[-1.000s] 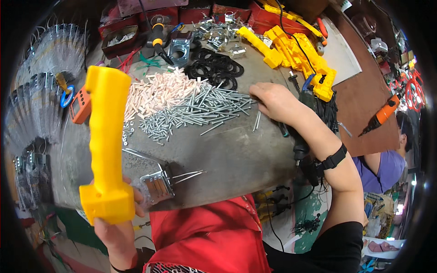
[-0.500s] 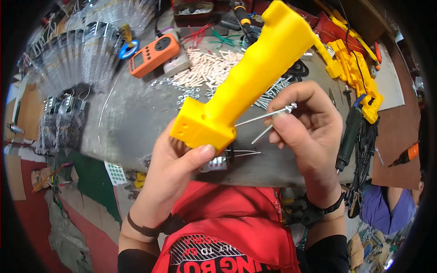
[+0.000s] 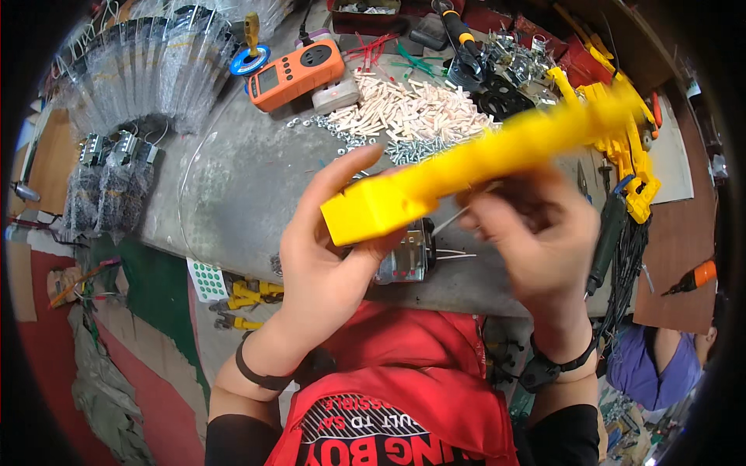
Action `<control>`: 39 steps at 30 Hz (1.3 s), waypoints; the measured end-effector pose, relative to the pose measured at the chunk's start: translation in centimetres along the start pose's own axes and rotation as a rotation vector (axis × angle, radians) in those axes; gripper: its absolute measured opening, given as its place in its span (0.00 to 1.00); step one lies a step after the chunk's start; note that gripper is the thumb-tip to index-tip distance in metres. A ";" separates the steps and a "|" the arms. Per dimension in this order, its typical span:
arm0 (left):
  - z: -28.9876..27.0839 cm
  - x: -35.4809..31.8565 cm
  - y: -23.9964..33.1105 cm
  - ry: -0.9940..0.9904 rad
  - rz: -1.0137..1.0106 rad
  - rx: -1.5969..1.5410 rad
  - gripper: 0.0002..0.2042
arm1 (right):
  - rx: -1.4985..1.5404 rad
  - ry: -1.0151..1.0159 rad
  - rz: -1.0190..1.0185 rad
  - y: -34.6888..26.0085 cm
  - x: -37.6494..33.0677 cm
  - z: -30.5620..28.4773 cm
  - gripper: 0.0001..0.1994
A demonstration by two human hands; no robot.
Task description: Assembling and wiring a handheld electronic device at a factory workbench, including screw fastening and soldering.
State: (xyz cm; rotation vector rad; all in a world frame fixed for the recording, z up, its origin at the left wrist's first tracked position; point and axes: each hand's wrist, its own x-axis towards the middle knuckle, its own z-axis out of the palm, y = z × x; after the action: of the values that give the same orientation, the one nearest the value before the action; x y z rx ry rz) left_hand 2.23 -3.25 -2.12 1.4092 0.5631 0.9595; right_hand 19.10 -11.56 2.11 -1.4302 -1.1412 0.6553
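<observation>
The yellow handle (image 3: 482, 159) slants above the table (image 3: 233, 186); the left hand (image 3: 326, 252) is wrapped around its blocky end. The right hand (image 3: 544, 233), blurred, pinches a thin screw (image 3: 449, 222) just beside the handle. Beneath sits a metal part (image 3: 407, 260); beyond lie pale pegs (image 3: 412, 111).

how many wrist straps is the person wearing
2: a dark strap at the wrist of the left hand, which holds the yellow handle, and a black strap below the right hand. More could be hidden under the sleeves.
</observation>
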 end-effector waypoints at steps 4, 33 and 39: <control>-0.2 -0.1 -0.9 0.017 -0.003 -0.090 0.28 | -0.130 0.066 -0.322 -1.1 0.2 0.5 0.09; 1.4 2.4 -2.2 -0.622 0.446 1.110 0.50 | -1.185 -0.380 -0.297 4.4 -2.1 -6.1 0.18; 1.6 2.7 -2.8 -0.640 0.407 1.068 0.48 | -1.066 -0.472 -0.173 5.5 -2.0 -5.9 0.21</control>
State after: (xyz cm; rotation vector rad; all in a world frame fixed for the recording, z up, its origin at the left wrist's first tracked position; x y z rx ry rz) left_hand 5.56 -1.65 -4.10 2.7274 0.2831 0.4091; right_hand 25.10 -15.20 -2.33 -2.0573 -2.1506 0.2299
